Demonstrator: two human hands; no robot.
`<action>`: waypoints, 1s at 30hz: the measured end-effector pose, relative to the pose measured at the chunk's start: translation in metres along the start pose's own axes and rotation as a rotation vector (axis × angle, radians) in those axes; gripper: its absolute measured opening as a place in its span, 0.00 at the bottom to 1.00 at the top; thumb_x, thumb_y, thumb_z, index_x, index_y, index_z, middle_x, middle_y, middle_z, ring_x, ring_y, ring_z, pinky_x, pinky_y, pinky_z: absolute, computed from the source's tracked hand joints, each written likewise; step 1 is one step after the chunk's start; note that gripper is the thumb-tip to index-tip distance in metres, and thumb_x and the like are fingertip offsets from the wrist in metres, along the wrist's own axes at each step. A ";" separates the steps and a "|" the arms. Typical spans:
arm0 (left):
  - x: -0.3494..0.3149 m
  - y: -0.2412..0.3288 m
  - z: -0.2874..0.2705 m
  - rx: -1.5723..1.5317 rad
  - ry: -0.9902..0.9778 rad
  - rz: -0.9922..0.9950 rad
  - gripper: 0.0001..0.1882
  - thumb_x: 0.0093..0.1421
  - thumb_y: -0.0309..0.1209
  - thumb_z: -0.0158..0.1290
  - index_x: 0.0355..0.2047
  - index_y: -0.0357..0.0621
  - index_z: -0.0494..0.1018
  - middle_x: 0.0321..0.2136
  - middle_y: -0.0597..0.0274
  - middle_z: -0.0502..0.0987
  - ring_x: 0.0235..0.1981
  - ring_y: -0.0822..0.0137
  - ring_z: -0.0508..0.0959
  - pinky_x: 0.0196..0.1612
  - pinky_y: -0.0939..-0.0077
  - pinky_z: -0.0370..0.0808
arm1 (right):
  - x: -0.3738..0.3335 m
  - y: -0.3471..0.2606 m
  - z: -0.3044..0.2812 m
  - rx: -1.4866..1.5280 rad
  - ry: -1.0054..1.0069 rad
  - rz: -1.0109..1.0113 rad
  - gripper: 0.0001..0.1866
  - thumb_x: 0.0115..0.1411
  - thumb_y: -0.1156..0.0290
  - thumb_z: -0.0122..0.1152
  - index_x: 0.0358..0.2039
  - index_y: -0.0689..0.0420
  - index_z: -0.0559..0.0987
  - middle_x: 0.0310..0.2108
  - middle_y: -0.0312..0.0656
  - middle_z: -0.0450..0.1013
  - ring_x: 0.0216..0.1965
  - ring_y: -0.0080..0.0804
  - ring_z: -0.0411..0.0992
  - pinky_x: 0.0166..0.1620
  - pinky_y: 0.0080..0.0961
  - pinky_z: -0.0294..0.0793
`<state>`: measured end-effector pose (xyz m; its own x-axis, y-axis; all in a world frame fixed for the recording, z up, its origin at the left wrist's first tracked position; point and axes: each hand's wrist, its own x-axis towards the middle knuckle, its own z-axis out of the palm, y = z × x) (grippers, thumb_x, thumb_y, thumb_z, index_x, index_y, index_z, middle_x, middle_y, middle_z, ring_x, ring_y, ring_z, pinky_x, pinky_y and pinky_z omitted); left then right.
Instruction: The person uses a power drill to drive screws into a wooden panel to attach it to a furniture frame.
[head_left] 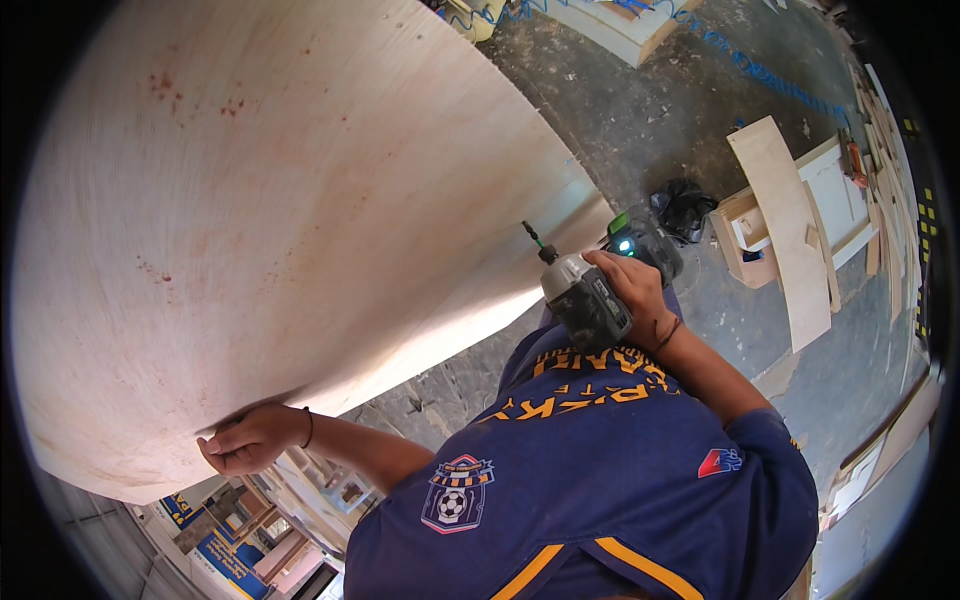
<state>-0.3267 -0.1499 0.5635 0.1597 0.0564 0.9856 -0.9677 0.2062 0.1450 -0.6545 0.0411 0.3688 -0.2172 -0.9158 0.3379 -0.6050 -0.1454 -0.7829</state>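
A large pale plywood panel (290, 220) with reddish-brown spots fills the left and upper middle. My right hand (632, 287) is wrapped round the grip of a cordless impact driver (590, 305), held in front of my chest. Its bit points up and away toward the panel, apart from the surface as far as I can tell. A light glows beside the green and black battery end. At the panel's near edge, my left hand (255, 440) is closed with its fingers curled in; whatever may be in them is hidden. Dark cords circle both wrists.
Boards and a pale wooden frame (840, 190) lie on the grey floor at the right, beside a black plastic bag (684, 208). A coiled blue hose (760, 75) crosses the floor at the far right. More wooden frames (305, 495) stand below my left arm.
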 end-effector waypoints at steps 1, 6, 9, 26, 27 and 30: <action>0.001 0.001 0.000 -0.001 -0.005 -0.001 0.15 0.65 0.36 0.43 0.35 0.33 0.70 0.30 0.58 0.72 0.29 0.71 0.73 0.34 0.78 0.71 | -0.004 0.004 0.006 0.032 0.017 0.008 0.27 0.43 0.65 0.64 0.44 0.61 0.71 0.34 0.48 0.75 0.31 0.41 0.76 0.33 0.29 0.74; 0.000 -0.001 0.000 -0.024 -0.021 -0.062 0.16 0.65 0.36 0.42 0.35 0.33 0.70 0.30 0.58 0.72 0.30 0.70 0.73 0.35 0.77 0.71 | -0.001 0.003 0.005 0.079 0.015 0.022 0.27 0.43 0.65 0.64 0.44 0.61 0.71 0.35 0.48 0.75 0.31 0.41 0.76 0.34 0.29 0.75; 0.000 -0.003 -0.001 0.046 -0.021 -0.003 0.16 0.65 0.36 0.41 0.35 0.34 0.70 0.30 0.58 0.72 0.30 0.69 0.73 0.34 0.77 0.71 | -0.001 0.004 0.003 0.068 0.004 0.021 0.27 0.43 0.65 0.64 0.44 0.61 0.71 0.36 0.49 0.75 0.32 0.41 0.76 0.35 0.29 0.75; 0.001 -0.005 -0.001 0.009 -0.036 -0.010 0.15 0.66 0.37 0.42 0.37 0.35 0.70 0.30 0.62 0.70 0.29 0.75 0.71 0.31 0.82 0.70 | 0.000 0.006 0.005 0.099 0.025 0.013 0.25 0.43 0.66 0.63 0.43 0.60 0.71 0.35 0.48 0.75 0.30 0.40 0.75 0.32 0.29 0.74; 0.001 -0.006 -0.002 0.008 -0.035 -0.015 0.15 0.66 0.37 0.42 0.37 0.35 0.70 0.31 0.62 0.70 0.28 0.75 0.71 0.31 0.82 0.70 | 0.000 0.006 0.004 0.082 0.017 0.008 0.25 0.43 0.66 0.63 0.43 0.60 0.71 0.35 0.47 0.75 0.30 0.40 0.75 0.33 0.29 0.74; -0.001 0.000 -0.001 -0.039 -0.054 -0.091 0.16 0.66 0.37 0.42 0.37 0.34 0.70 0.31 0.62 0.70 0.29 0.74 0.72 0.31 0.82 0.70 | 0.003 0.005 -0.002 0.029 -0.003 -0.010 0.25 0.44 0.66 0.63 0.44 0.60 0.71 0.35 0.47 0.75 0.31 0.40 0.76 0.33 0.29 0.74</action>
<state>-0.3269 -0.1485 0.5628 0.2349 -0.0173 0.9719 -0.9410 0.2464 0.2318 -0.6599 0.0381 0.3675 -0.2094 -0.9152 0.3442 -0.5848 -0.1649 -0.7942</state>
